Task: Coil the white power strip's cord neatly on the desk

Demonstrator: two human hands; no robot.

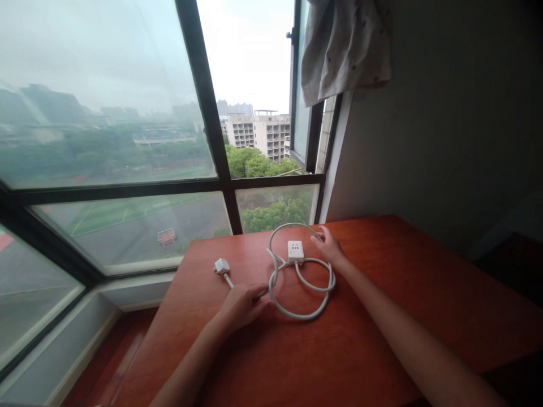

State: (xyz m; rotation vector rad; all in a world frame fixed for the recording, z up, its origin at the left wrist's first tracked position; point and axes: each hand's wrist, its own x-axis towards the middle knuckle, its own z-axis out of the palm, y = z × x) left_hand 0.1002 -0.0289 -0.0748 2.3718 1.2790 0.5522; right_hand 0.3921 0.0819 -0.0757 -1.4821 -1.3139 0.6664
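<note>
**While gripped at two places, a pale cable (302, 318) loops over the table (297, 362)**

Where the clock centres on the socket block (296, 251), the left hand (241, 308), near seven, narrowly grips the cable; the right hand (330, 249), at three, pinches the upper loop. The plug (221, 266) lies near nine.
</note>
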